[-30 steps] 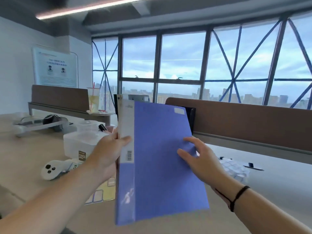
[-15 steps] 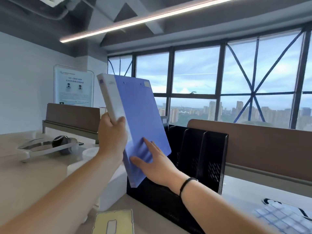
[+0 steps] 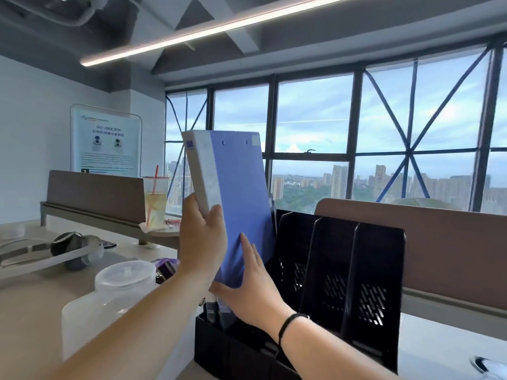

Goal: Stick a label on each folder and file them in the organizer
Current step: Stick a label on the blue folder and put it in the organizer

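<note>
I hold a blue folder (image 3: pixel 236 193) with a white spine upright over the leftmost slot of the black file organizer (image 3: pixel 337 272). A small white label sits at the folder's top right corner. My left hand (image 3: pixel 201 239) grips the white spine from the left. My right hand (image 3: pixel 247 286) lies flat on the blue cover and cups the bottom corner, just above the slot. The three slots to the right look empty. The inside of the leftmost slot is mostly hidden by my hands.
A translucent plastic box with a round lid (image 3: pixel 120 292) stands left of the organizer. A headset (image 3: pixel 55 250) lies on the desk at far left, and a drink cup with a straw (image 3: pixel 155 201) sits on the ledge. Brown desk dividers (image 3: pixel 439 250) run behind.
The folder has turned more upright and moved over the organizer's leftmost slot. My right hand slid to its bottom corner. The view has closed in on the organizer.
</note>
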Demonstrator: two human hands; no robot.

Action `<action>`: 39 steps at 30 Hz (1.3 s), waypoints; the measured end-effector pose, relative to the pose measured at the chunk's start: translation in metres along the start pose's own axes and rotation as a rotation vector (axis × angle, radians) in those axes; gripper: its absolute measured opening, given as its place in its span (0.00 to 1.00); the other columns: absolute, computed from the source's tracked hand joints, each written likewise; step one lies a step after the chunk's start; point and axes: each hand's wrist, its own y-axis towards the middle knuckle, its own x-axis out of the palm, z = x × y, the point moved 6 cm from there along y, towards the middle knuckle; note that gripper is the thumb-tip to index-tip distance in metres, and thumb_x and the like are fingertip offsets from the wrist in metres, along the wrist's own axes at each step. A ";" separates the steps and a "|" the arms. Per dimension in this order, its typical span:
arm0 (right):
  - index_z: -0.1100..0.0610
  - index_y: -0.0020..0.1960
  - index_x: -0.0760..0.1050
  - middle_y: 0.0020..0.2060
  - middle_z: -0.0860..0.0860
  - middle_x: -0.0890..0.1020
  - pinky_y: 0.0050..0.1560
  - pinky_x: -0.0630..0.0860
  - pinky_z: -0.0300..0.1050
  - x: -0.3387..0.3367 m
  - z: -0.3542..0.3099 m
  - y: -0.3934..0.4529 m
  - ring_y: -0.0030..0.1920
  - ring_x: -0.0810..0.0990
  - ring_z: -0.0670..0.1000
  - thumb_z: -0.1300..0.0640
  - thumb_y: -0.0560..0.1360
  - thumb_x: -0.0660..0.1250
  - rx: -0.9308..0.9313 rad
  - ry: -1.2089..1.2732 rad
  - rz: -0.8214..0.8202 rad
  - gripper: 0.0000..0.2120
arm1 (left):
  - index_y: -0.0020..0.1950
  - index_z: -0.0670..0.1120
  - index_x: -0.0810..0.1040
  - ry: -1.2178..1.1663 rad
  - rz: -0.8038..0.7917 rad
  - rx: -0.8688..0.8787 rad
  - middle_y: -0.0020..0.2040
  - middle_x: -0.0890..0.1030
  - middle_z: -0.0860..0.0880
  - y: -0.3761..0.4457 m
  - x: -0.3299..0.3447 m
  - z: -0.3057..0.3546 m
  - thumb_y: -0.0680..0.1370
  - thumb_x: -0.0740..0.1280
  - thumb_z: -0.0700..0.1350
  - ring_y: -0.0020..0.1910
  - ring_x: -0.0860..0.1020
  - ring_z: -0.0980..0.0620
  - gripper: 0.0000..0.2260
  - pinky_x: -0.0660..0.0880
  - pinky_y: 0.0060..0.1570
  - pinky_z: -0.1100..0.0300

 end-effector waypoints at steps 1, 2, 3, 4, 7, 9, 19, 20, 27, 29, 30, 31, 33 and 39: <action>0.36 0.79 0.35 0.81 0.41 0.43 0.72 0.63 0.44 0.003 0.007 0.001 0.79 0.57 0.47 0.36 0.70 0.73 0.008 -0.003 -0.005 0.54 | 0.57 0.42 0.72 0.040 0.000 0.016 0.49 0.76 0.46 0.001 0.006 -0.008 0.79 0.63 0.41 0.47 0.76 0.47 0.07 0.72 0.43 0.57; 0.37 0.79 0.35 0.81 0.41 0.43 0.73 0.63 0.45 0.006 0.013 0.002 0.79 0.57 0.48 0.35 0.69 0.72 0.020 -0.008 -0.011 0.54 | 0.59 0.41 0.72 0.098 0.002 0.035 0.55 0.76 0.42 0.001 0.011 -0.016 0.79 0.64 0.42 0.54 0.75 0.42 0.10 0.74 0.50 0.50; 0.37 0.79 0.35 0.81 0.41 0.43 0.74 0.62 0.47 0.009 0.020 0.002 0.79 0.56 0.49 0.33 0.69 0.72 0.034 -0.019 -0.014 0.55 | 0.63 0.40 0.72 0.180 -0.002 0.051 0.62 0.74 0.40 0.000 0.015 -0.022 0.79 0.65 0.42 0.61 0.73 0.39 0.14 0.73 0.58 0.44; 0.38 0.79 0.34 0.81 0.42 0.44 0.76 0.61 0.50 0.012 0.026 0.002 0.80 0.55 0.50 0.31 0.68 0.71 0.053 -0.036 -0.021 0.55 | 0.70 0.40 0.69 0.277 -0.012 0.069 0.70 0.70 0.38 -0.003 0.017 -0.027 0.79 0.66 0.42 0.69 0.68 0.37 0.20 0.68 0.67 0.41; 0.41 0.79 0.33 0.81 0.45 0.44 0.79 0.53 0.57 0.024 0.046 -0.002 0.81 0.49 0.52 0.30 0.70 0.67 0.146 -0.083 -0.101 0.54 | 0.82 0.43 0.51 0.440 -0.092 0.173 0.81 0.55 0.42 -0.018 0.021 -0.039 0.80 0.67 0.43 0.81 0.53 0.43 0.36 0.55 0.77 0.46; 0.42 0.79 0.32 0.81 0.46 0.45 0.78 0.50 0.60 0.030 0.054 -0.006 0.81 0.50 0.53 0.30 0.71 0.66 0.211 -0.098 -0.159 0.53 | 0.82 0.46 0.41 0.467 -0.164 0.203 0.82 0.49 0.42 -0.025 0.023 -0.050 0.81 0.66 0.45 0.81 0.48 0.44 0.39 0.50 0.79 0.49; 0.57 0.81 0.43 0.82 0.49 0.49 0.78 0.43 0.60 0.026 0.048 -0.031 0.81 0.49 0.50 0.38 0.81 0.56 0.221 -0.392 -0.266 0.40 | 0.78 0.53 0.27 0.439 -0.384 0.112 0.81 0.35 0.49 -0.054 0.014 -0.055 0.79 0.69 0.44 0.81 0.52 0.44 0.49 0.60 0.74 0.50; 0.57 0.82 0.44 0.81 0.49 0.52 0.78 0.44 0.60 0.024 0.047 -0.035 0.80 0.51 0.51 0.39 0.81 0.56 0.223 -0.389 -0.266 0.39 | 0.79 0.54 0.29 0.437 -0.393 0.087 0.82 0.37 0.49 -0.057 0.011 -0.055 0.79 0.70 0.44 0.80 0.55 0.44 0.49 0.64 0.72 0.49; 0.51 0.82 0.44 0.81 0.49 0.55 0.78 0.51 0.59 0.008 0.045 -0.052 0.80 0.55 0.53 0.41 0.80 0.60 0.195 -0.371 -0.264 0.39 | 0.80 0.57 0.38 0.510 -0.405 -0.019 0.70 0.67 0.39 -0.041 0.003 -0.045 0.74 0.72 0.42 0.64 0.73 0.40 0.49 0.74 0.58 0.46; 0.50 0.81 0.42 0.81 0.48 0.51 0.78 0.50 0.60 0.005 0.045 -0.052 0.80 0.52 0.52 0.41 0.80 0.60 0.181 -0.362 -0.260 0.39 | 0.79 0.60 0.36 0.502 -0.426 -0.050 0.66 0.71 0.38 -0.036 0.003 -0.043 0.73 0.70 0.42 0.56 0.75 0.41 0.49 0.76 0.54 0.49; 0.49 0.81 0.41 0.82 0.48 0.50 0.79 0.49 0.60 0.005 0.045 -0.051 0.81 0.51 0.52 0.41 0.80 0.60 0.175 -0.348 -0.251 0.39 | 0.78 0.61 0.35 0.499 -0.437 -0.068 0.65 0.73 0.39 -0.033 0.004 -0.042 0.72 0.70 0.44 0.52 0.74 0.42 0.50 0.75 0.51 0.50; 0.47 0.81 0.40 0.82 0.47 0.48 0.79 0.48 0.60 0.005 0.044 -0.050 0.81 0.49 0.51 0.42 0.80 0.60 0.166 -0.331 -0.240 0.39 | 0.78 0.62 0.35 0.498 -0.446 -0.091 0.64 0.74 0.39 -0.031 0.004 -0.041 0.71 0.69 0.45 0.51 0.74 0.43 0.50 0.75 0.49 0.51; 0.42 0.80 0.38 0.81 0.45 0.45 0.78 0.47 0.60 0.008 0.040 -0.045 0.81 0.48 0.51 0.43 0.80 0.60 0.130 -0.305 -0.234 0.39 | 0.77 0.62 0.38 0.512 -0.432 -0.124 0.65 0.73 0.39 -0.020 0.005 -0.035 0.70 0.69 0.47 0.55 0.75 0.40 0.49 0.75 0.51 0.49; 0.38 0.79 0.36 0.81 0.41 0.46 0.78 0.57 0.56 0.033 0.034 -0.032 0.80 0.54 0.48 0.44 0.80 0.62 0.127 -0.075 -0.209 0.40 | 0.74 0.51 0.64 0.486 -0.280 0.032 0.66 0.71 0.41 0.028 0.007 0.002 0.74 0.72 0.50 0.69 0.67 0.40 0.30 0.69 0.64 0.47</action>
